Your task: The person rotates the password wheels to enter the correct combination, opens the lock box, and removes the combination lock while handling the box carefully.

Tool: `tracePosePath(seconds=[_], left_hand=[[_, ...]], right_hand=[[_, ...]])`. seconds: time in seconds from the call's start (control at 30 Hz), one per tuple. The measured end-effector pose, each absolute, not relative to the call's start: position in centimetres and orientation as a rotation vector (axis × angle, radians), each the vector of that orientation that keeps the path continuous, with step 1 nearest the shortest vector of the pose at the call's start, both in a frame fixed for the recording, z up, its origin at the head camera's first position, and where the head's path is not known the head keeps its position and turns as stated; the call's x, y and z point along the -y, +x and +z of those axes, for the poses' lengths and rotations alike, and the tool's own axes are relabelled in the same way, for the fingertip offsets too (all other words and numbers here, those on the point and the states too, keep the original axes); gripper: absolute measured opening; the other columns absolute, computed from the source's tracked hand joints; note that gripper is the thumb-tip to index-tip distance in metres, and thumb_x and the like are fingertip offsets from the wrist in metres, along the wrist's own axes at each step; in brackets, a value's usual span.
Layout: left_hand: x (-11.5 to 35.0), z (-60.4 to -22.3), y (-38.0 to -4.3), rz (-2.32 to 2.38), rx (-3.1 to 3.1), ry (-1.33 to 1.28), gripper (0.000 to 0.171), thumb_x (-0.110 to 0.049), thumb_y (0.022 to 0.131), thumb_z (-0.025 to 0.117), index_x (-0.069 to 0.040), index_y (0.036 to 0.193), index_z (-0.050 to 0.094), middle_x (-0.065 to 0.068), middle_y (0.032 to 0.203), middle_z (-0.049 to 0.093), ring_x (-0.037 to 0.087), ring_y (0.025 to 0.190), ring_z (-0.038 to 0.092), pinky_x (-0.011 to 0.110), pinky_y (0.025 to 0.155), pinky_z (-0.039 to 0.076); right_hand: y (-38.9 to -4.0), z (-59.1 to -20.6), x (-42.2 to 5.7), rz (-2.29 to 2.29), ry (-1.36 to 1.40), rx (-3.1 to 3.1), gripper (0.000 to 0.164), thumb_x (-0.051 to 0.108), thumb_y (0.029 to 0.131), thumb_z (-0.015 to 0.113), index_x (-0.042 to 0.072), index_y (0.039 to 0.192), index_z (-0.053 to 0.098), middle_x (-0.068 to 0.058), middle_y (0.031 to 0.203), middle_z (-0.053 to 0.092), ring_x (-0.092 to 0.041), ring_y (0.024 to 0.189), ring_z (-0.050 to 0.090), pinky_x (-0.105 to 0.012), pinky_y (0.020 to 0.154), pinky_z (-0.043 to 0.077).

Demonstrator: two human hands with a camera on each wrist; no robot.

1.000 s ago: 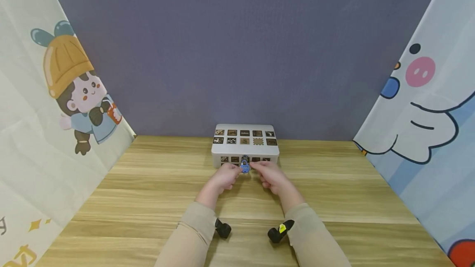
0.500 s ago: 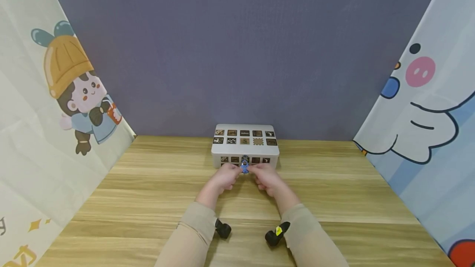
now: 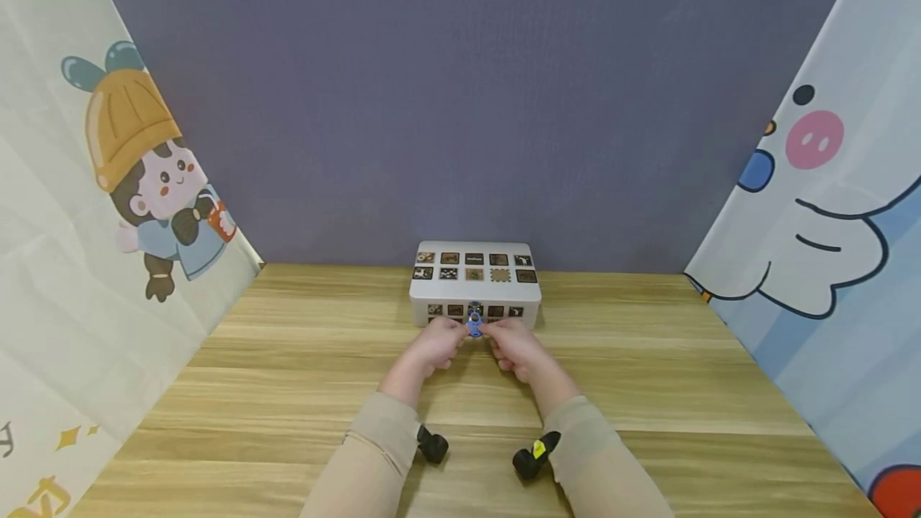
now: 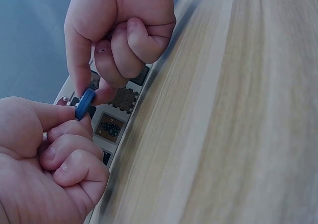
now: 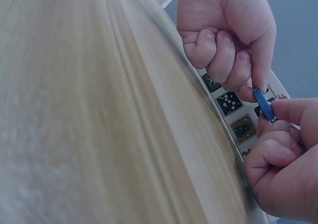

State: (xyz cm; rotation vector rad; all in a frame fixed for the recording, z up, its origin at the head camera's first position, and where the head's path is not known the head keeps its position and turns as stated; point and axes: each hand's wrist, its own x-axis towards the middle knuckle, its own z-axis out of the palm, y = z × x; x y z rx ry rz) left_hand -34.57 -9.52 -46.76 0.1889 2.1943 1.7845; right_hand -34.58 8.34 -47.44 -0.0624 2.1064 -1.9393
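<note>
A small blue padlock (image 3: 474,328) with a metal shackle is at the front of a white box (image 3: 475,291), by the box's clasp. My left hand (image 3: 437,342) pinches the padlock's left side between thumb and forefinger, its other fingers curled in. From the opposite side my right hand (image 3: 516,346) pinches it in the same way. In the left wrist view the padlock (image 4: 85,104) is seen nearly edge-on between both sets of fingertips. The right wrist view shows the padlock (image 5: 264,105) edge-on too; the fingers hide much of it and of the clasp.
The box bears dark square pictures on its lid and front, and stands at the back of a wood-grain table (image 3: 288,390) near a grey-blue wall (image 3: 468,102). Cartoon-printed curtains hang at left (image 3: 57,222) and right (image 3: 849,262).
My right hand has moved slightly left and now pinches the padlock, where a second ago its forefinger was at the lock's upper right. The left hand and the box stay put.
</note>
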Motion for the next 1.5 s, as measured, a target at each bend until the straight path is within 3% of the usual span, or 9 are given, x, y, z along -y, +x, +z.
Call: tracePosePath(seconds=[0.27, 0.77, 1.1, 1.5], left_hand=[[9.59, -46.81, -34.52, 1.792, -2.194, 0.193, 0.033, -0.020, 0.105, 0.052, 0.011, 0.099, 0.062, -0.007, 0.058, 0.036, 0.007, 0.046, 0.029, 0.020, 0.042, 0.027], [9.64, -46.96, -34.82, 1.793, -2.176, 0.202, 0.032, -0.020, 0.106, 0.051, 0.006, 0.089, 0.058, -0.007, 0.058, 0.036, 0.007, 0.047, 0.029, 0.020, 0.042, 0.027], [9.72, -46.86, -34.74, 1.788, -2.182, 0.205, 0.034, -0.019, 0.106, 0.051, 0.012, 0.101, 0.062, -0.007, 0.058, 0.036, 0.007, 0.047, 0.029, 0.020, 0.043, 0.026], [9.74, -46.86, -34.89, 1.776, -2.189, 0.198, 0.033, -0.021, 0.106, 0.052, 0.010, 0.097, 0.062, -0.007, 0.058, 0.037, 0.007, 0.048, 0.030, 0.020, 0.043, 0.027]], right_hand=[[-34.62, -47.46, -8.31, -1.939, -0.061, -2.106, 0.029, 0.019, 0.100, 0.059, -0.009, 0.100, 0.063, 0.007, 0.053, 0.031, -0.006, 0.042, 0.026, -0.019, 0.038, 0.025], [-34.58, -47.31, -8.16, -1.921, -0.027, -2.124, 0.032, 0.023, 0.102, 0.058, -0.008, 0.103, 0.064, 0.007, 0.055, 0.034, -0.006, 0.043, 0.027, -0.019, 0.038, 0.025], [-34.60, -47.42, -8.15, -1.912, -0.010, -2.133, 0.033, 0.025, 0.103, 0.057, -0.007, 0.104, 0.064, 0.007, 0.056, 0.036, -0.006, 0.044, 0.028, -0.019, 0.039, 0.025], [-34.73, -47.42, -8.20, -1.899, -0.010, -2.140, 0.032, 0.025, 0.102, 0.057, -0.006, 0.101, 0.064, 0.006, 0.056, 0.037, -0.006, 0.044, 0.029, -0.019, 0.039, 0.026]])
